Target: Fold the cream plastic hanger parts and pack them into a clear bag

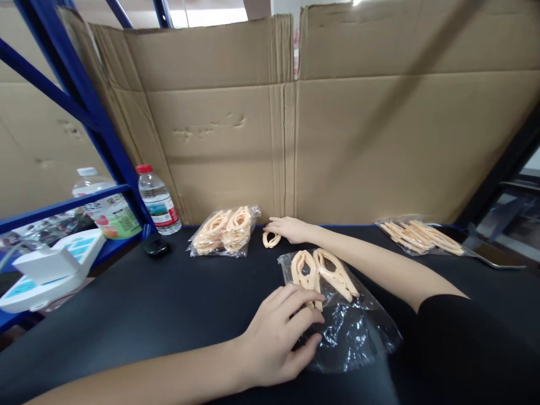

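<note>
My left hand [282,332] rests on a clear plastic bag [350,337], palm down, its fingers apart and slightly bent over the bag's left side. Inside the bag's far end lie peach-coloured plastic clothes pegs [335,273] with looped tops; my fingers partly cover one of them. My right hand [291,229] reaches across to the back of the table. Its fingers are closed on a single loose clothes peg [272,241], which lies near the cardboard. My fingers and palm hide part of that peg.
A filled bag of pegs [223,230] lies back left, another bag [419,235] back right beside a flat metal-edged object [498,261]. A water bottle [158,199], small black object [156,247] and white power strip [54,270] stand left. Cardboard [228,129] walls the back.
</note>
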### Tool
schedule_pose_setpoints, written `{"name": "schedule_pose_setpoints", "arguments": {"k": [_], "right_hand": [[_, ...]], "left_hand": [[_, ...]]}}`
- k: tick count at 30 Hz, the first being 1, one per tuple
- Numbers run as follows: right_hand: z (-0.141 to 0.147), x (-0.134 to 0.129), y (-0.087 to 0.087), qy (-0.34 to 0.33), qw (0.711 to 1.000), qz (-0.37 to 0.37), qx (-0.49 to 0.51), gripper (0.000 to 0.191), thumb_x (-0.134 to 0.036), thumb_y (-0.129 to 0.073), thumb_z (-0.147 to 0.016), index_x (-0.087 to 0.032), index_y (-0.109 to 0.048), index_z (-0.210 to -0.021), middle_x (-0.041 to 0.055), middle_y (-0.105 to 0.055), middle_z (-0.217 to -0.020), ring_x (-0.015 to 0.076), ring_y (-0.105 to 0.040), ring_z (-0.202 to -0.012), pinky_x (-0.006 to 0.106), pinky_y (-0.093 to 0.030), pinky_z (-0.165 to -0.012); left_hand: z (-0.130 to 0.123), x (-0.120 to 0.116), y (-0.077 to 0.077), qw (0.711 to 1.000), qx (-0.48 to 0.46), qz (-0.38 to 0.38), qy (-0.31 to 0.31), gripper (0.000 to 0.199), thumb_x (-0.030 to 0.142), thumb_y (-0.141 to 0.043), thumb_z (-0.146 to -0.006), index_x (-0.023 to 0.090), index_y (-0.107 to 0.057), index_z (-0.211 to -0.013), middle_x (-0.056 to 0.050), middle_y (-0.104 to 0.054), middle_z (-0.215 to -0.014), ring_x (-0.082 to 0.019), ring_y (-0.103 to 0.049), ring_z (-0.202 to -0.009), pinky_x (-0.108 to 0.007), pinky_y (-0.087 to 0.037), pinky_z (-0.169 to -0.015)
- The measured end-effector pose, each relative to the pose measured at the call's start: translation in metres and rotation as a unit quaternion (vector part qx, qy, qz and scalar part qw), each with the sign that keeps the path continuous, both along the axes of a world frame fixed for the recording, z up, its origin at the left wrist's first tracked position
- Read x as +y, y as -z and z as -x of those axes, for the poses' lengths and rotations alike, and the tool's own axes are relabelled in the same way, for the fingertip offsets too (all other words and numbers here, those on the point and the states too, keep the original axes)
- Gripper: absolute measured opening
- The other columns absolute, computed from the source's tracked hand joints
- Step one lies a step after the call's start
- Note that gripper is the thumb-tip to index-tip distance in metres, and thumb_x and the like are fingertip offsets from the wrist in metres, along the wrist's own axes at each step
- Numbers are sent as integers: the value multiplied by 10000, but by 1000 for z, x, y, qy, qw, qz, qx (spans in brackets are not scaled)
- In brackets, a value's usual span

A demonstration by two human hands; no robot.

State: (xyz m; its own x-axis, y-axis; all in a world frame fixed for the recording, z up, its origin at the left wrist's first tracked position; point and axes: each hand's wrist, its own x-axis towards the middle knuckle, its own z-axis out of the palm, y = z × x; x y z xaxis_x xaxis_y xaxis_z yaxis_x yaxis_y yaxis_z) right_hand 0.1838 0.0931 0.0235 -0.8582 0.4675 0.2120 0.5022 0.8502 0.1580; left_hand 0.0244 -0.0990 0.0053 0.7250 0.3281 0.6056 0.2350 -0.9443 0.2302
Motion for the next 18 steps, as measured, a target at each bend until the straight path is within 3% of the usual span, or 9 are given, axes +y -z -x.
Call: {"name": "schedule_pose_setpoints", "arguments": {"k": [2,5,11,15,18], "right_hand": [[-5,-11,-4,7,1000,-11,11,415,-10,-506,-801,-51,-551,-1211,136,-604,-1176,193,-525,-1140,298,-398,-919],[-25,-32,-9,27,999,-25,31,387,-62,-330,-876,-28,-567,-1180,95,-613,-1086,146,-575,-1034,310,-397,-891],[-96,-70,-17,70,996,-28,52,267,-61,-461,-880,-56,-609,-1103,130,-657,-1045,178,-626,-972,311,-486,-858],[-140,-136,-37,107,979,-70,159,224,-120,-454,-942,-142,-583,-1123,96,-671,-1013,173,-647,-886,298,-532,-760],[-156,-207,-52,138,947,-185,223,176,-206,-531,-929,-204,-588,-1095,65,-691,-975,185,-659,-816,315,-527,-718]], "left_hand": [[0,0,0,1000,-1,-7,2,192,145,-542,-825,175,-549,-1014,-106,-587,-1173,-226,-553,-988,-379,-487,-852],[0,0,1,1000,2,-7,4,194,137,-534,-827,174,-547,-1016,-114,-588,-1174,-236,-553,-1016,-393,-484,-874],[0,2,3,1000,20,-12,10,214,97,-499,-842,178,-570,-1027,-114,-579,-1205,-239,-539,-1075,-411,-471,-918],[-1,4,5,999,28,-19,16,275,79,-498,-846,170,-574,-1094,-114,-566,-1250,-242,-522,-1126,-412,-470,-939],[-1,4,6,999,26,-17,16,350,73,-506,-845,160,-546,-1182,-116,-568,-1258,-243,-507,-1161,-411,-468,-961]]}}
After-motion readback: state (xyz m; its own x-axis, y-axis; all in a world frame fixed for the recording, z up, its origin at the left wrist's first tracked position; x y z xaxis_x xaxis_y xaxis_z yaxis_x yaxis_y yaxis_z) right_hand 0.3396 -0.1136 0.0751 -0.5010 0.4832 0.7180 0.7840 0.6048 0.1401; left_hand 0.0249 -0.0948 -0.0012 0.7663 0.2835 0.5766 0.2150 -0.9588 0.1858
